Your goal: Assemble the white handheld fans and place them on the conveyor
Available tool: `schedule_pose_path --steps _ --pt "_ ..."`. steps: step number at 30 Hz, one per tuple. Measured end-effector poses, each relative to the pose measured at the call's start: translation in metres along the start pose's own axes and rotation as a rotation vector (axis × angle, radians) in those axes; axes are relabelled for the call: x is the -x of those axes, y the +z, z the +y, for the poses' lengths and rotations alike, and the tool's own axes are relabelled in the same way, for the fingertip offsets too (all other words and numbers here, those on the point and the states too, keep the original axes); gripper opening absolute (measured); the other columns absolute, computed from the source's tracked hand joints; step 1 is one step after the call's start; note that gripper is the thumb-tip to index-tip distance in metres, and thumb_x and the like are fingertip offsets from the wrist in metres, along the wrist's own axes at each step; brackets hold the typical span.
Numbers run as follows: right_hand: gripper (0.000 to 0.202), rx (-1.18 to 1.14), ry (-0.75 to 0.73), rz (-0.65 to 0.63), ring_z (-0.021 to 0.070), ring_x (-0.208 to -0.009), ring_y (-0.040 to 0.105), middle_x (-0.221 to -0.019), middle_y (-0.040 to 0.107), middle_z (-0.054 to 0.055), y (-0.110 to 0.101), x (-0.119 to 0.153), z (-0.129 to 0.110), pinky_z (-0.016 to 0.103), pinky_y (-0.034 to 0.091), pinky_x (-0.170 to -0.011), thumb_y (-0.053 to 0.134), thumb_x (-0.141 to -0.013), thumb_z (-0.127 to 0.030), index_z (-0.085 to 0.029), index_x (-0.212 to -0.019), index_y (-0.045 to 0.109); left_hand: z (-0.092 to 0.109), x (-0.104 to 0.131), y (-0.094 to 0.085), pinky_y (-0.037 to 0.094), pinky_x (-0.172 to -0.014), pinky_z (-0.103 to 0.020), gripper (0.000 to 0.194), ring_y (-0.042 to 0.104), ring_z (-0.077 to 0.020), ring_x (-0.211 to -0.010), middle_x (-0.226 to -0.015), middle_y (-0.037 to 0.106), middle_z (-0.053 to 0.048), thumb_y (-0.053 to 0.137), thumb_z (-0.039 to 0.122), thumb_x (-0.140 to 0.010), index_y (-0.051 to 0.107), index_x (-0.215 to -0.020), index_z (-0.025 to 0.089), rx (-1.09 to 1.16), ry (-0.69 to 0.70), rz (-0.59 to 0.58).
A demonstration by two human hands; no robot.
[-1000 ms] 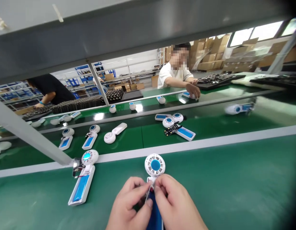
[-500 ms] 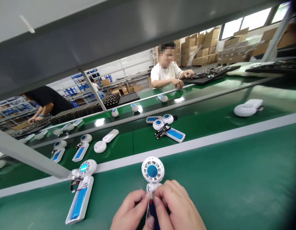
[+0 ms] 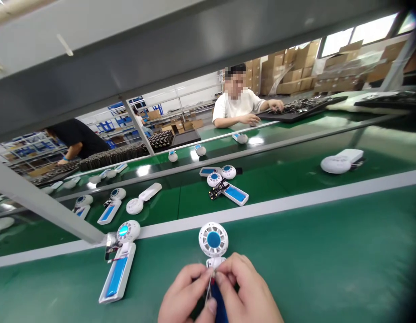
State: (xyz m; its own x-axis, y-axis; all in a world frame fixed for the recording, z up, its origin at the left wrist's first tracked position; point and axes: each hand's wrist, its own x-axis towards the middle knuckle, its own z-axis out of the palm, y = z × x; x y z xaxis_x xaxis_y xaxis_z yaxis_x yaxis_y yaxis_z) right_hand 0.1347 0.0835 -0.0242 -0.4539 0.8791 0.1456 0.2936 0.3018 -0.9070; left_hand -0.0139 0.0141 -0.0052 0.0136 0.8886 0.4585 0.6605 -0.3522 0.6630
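Note:
A white handheld fan (image 3: 213,240) with a blue round centre lies in front of me, its open handle below holding a blue battery (image 3: 220,305). My left hand (image 3: 186,294) is closed, pinching a thin board (image 3: 208,289) seen edge-on beside the handle. At the fan's neck, the fingertips of my right hand (image 3: 250,291) are pinched together close to the left ones. A bit of red wire shows between them; whatever the right fingers grip is hidden. To the left lies another opened fan (image 3: 117,271), with its battery, wires and a dark circuit board exposed.
A green belt (image 3: 278,179) beyond the white rail (image 3: 282,206) carries several fans. A slanted metal post (image 3: 49,202) stands left, and a grey shelf beam (image 3: 181,49) crosses overhead. Opposite, a co-worker (image 3: 236,105) reaches into a black tray (image 3: 295,112) of parts.
Fans on the near belt have shifted left. The camera view has turned slightly. My hands stay pinched at the fan's neck. One of the co-worker's hands has moved further into the tray.

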Motion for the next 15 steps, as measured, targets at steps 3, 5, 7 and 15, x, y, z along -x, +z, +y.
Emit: schedule_pose_path --steps 3,5,7,15 --pt "0.018 -0.052 0.016 -0.045 0.0177 -0.08 0.061 -0.083 0.063 0.002 -0.006 -0.006 -0.003 0.028 0.049 -0.073 0.047 -0.092 -0.025 -0.023 -0.08 0.06 0.004 -0.006 -0.003 0.058 -0.085 -0.027 0.033 0.069 -0.0208 -0.095 -0.108 0.07 -0.008 0.061 0.018 -0.089 0.069 -0.12 0.026 0.106 -0.123 -0.003" --pt "0.019 -0.073 -0.002 -0.054 0.0185 -0.083 0.061 -0.084 0.063 0.002 -0.008 -0.009 -0.006 0.029 0.049 -0.076 0.048 -0.092 -0.025 -0.023 -0.08 0.062 0.007 -0.009 -0.003 0.058 -0.085 -0.026 0.031 0.07 -0.0204 -0.094 -0.107 0.071 -0.008 0.062 0.017 -0.087 0.072 -0.115 0.025 0.163 -0.166 0.038" --pt "0.019 -0.093 -0.016 -0.062 0.0188 -0.084 0.061 -0.085 0.063 0.003 -0.01 -0.01 -0.009 0.03 0.048 -0.078 0.048 -0.091 -0.024 -0.022 -0.08 0.064 0.009 -0.011 -0.004 0.058 -0.085 -0.026 0.029 0.07 -0.0203 -0.093 -0.105 0.073 -0.008 0.063 0.016 -0.086 0.074 -0.112 0.025 0.204 -0.173 0.057" --pt "0.02 -0.028 -0.03 -0.019 0.018 -0.072 0.058 -0.071 0.057 0.001 -0.009 -0.006 -0.011 0.029 0.046 -0.068 0.053 -0.088 -0.025 -0.022 -0.071 0.064 0.005 -0.007 -0.013 0.056 -0.087 -0.03 0.037 0.069 -0.0216 -0.098 -0.11 0.071 -0.008 0.06 0.013 -0.087 0.07 -0.119 0.028 0.203 -0.06 -0.032"
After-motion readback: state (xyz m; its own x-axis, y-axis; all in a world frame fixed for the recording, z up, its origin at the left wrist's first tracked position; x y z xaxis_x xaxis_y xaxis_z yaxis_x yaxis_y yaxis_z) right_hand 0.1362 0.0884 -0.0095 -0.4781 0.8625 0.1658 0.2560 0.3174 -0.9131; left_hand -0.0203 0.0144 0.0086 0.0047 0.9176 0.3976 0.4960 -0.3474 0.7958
